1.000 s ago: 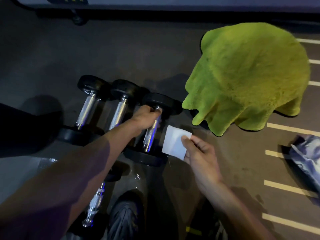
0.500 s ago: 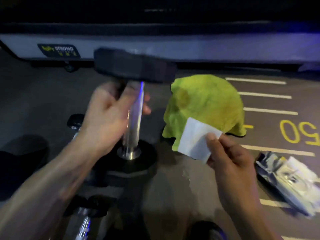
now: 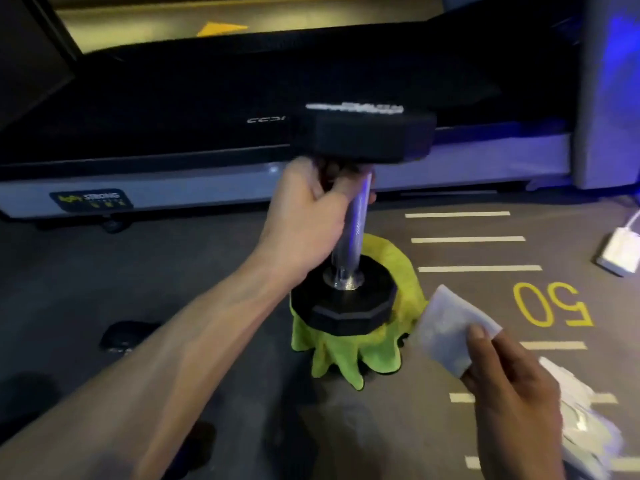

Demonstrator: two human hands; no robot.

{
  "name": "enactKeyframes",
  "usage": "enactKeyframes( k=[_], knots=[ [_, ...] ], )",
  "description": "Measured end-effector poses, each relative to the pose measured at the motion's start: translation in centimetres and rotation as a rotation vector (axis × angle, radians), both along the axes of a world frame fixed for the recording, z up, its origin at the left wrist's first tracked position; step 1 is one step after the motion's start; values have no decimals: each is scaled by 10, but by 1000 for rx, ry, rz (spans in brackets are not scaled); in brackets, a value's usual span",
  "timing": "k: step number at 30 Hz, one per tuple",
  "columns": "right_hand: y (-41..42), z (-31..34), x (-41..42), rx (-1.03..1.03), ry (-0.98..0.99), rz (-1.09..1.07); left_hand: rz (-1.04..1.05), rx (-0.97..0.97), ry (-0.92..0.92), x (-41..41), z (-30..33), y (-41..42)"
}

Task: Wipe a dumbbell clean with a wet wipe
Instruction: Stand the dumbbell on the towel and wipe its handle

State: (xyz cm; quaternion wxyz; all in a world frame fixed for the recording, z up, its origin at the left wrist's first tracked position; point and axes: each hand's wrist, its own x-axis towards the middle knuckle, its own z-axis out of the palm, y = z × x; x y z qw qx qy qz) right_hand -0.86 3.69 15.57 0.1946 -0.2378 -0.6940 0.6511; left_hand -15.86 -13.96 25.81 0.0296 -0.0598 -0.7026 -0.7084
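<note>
A dumbbell (image 3: 346,306) with black heads and a chrome handle stands upright in the middle of the view, over a green cloth (image 3: 349,362) on the floor. My left hand (image 3: 304,220) grips the upper part of its handle, just under the top head. My right hand (image 3: 509,386) holds a folded white wet wipe (image 3: 450,327) by one corner, to the right of the dumbbell's lower head and apart from it.
A treadmill (image 3: 242,174) runs across the back. The wipes packet (image 3: 585,431) lies on the floor at the lower right, partly behind my right hand. A white adapter (image 3: 620,254) lies at the right edge. Another dumbbell's black head (image 3: 121,336) shows at the left.
My left hand has lifted the dumbbell out of the row and carried it upright to the right, above the green cloth. My right hand has kept the wipe to its right.
</note>
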Motion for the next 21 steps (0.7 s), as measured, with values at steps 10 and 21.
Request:
enactKeyframes(
  k=[10, 21],
  knots=[
    [-1, 35, -51, 367, 101, 218, 29, 96, -59, -25, -1, -12],
    [-26, 34, -73, 665, 118, 384, 173, -421, 347, -32, 18, -26]
  ],
)
